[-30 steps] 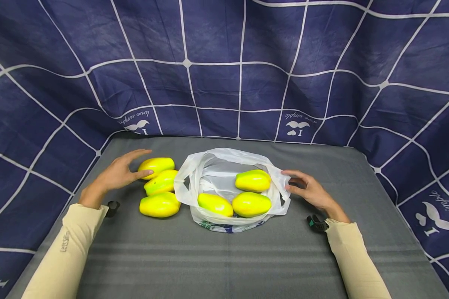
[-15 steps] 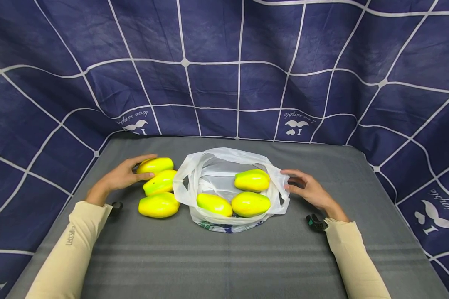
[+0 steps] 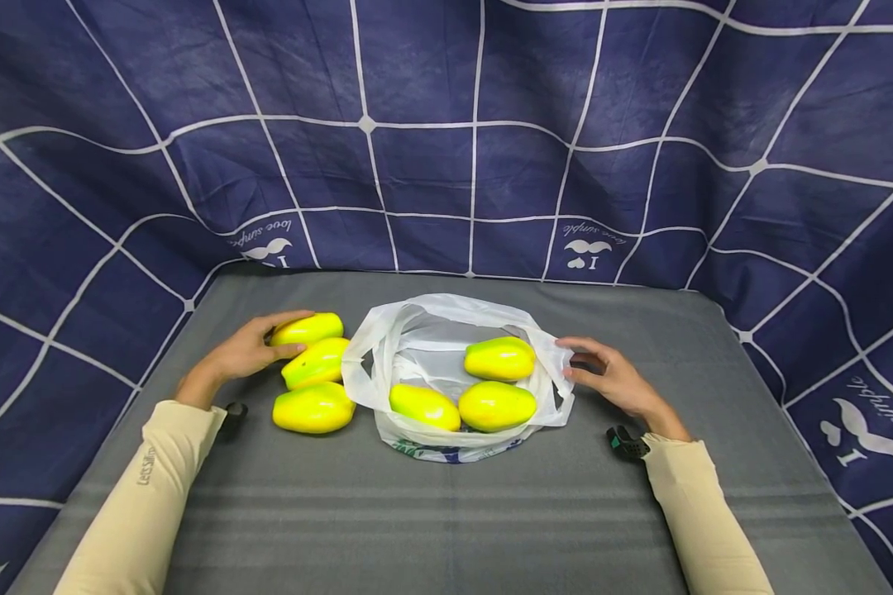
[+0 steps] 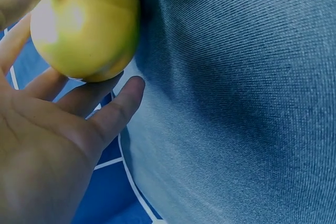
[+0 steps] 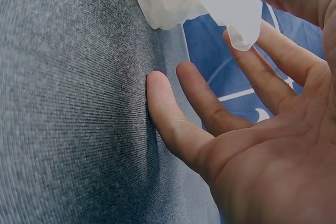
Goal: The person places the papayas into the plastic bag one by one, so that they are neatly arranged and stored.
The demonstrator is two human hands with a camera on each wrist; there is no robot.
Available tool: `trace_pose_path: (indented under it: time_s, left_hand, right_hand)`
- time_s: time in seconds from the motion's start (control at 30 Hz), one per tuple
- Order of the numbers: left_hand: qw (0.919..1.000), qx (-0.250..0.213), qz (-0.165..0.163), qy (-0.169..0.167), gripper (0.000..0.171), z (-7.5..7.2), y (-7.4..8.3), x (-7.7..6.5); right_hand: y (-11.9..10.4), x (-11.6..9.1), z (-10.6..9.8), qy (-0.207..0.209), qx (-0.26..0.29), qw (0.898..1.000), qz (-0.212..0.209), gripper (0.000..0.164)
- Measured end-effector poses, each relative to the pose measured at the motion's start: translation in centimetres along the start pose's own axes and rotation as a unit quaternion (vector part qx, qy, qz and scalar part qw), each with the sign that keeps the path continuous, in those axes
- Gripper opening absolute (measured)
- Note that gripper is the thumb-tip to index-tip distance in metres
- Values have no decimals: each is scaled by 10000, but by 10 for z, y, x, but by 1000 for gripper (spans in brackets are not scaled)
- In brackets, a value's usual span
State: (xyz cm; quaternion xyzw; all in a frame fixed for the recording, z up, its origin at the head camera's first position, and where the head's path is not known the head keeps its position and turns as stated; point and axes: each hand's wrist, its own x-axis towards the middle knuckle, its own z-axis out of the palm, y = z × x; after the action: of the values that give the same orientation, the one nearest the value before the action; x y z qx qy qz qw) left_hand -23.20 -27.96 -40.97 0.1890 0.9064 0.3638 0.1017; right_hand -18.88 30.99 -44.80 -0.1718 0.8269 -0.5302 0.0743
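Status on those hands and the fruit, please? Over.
Left hand around far fruit. Right hand touching bag. Three fruits in bag, three out. Middle fruit close alongside, possibly in the way.

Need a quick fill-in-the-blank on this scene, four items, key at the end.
1. The white plastic bag has ____ yellow fruits visible inside it.
2. Of the row of three outside fruits, the left hand grips the one ____ the person (nearest to / farthest from).
3. The right hand is at the bag's ____ side, from the person's viewpoint.
4. The dark blue backdrop cloth carries a grid of ____ lines.

Missing words: three; farthest from; right; white.
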Motion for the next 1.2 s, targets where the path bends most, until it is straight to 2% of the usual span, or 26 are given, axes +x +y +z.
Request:
trace_pose_path:
  time_s: [0.2, 0.33, 0.63, 1.2]
  left_hand:
    - [9998, -48, -187, 16, 62, -1, -1, 0]
    - [9999, -29, -140, 78, 60, 0, 1, 1]
    - [9989, 52, -279, 364, 60, -3, 5, -1]
    - [9966, 219, -123, 783, 60, -10, 10, -7]
  right_hand:
    - [-1, 0, 0, 11, 8, 10000, -49, 50]
    - [-1, -1, 0, 3, -23, 10000, -61, 50]
    - [-5, -3, 1, -7, 19, 10000, 57, 51]
    - [-2, -3, 0, -71, 54, 10000, -15, 51]
